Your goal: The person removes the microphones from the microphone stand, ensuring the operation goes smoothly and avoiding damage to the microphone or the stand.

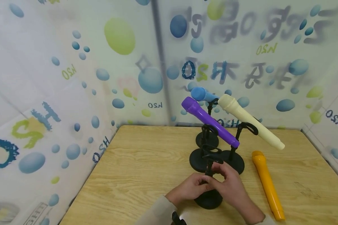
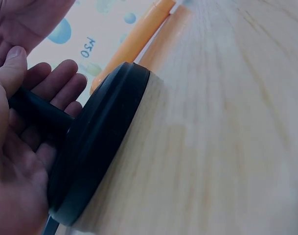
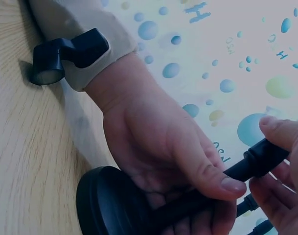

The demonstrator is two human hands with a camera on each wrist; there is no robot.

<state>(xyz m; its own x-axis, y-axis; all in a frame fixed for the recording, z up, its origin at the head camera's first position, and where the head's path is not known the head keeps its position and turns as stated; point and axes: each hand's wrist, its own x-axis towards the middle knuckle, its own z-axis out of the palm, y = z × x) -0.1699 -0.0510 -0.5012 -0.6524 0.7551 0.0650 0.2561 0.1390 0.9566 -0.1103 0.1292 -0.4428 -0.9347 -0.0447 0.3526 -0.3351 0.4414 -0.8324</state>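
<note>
A black microphone stand (image 1: pixel 209 201) stands on the table in front of me, its round base flat on the wood and the looped clip on top holding no microphone. Low on its pole, my left hand (image 1: pixel 190 188) has its thumb and fingers curled around it. Higher up, my right hand (image 1: pixel 231 184) pinches the same pole between thumb and fingers, as the right wrist view shows at its right edge. An orange microphone (image 1: pixel 268 184) lies on the table to the right of my right hand.
Behind the held stand, three similar black stands carry a purple microphone (image 1: pixel 208 120), a cream microphone (image 1: pixel 252 120) and a blue microphone (image 1: pixel 202 94). They stand close together on the wooden table (image 1: pixel 135 162). Printed cloth walls (image 1: pixel 124 68) enclose its back and sides.
</note>
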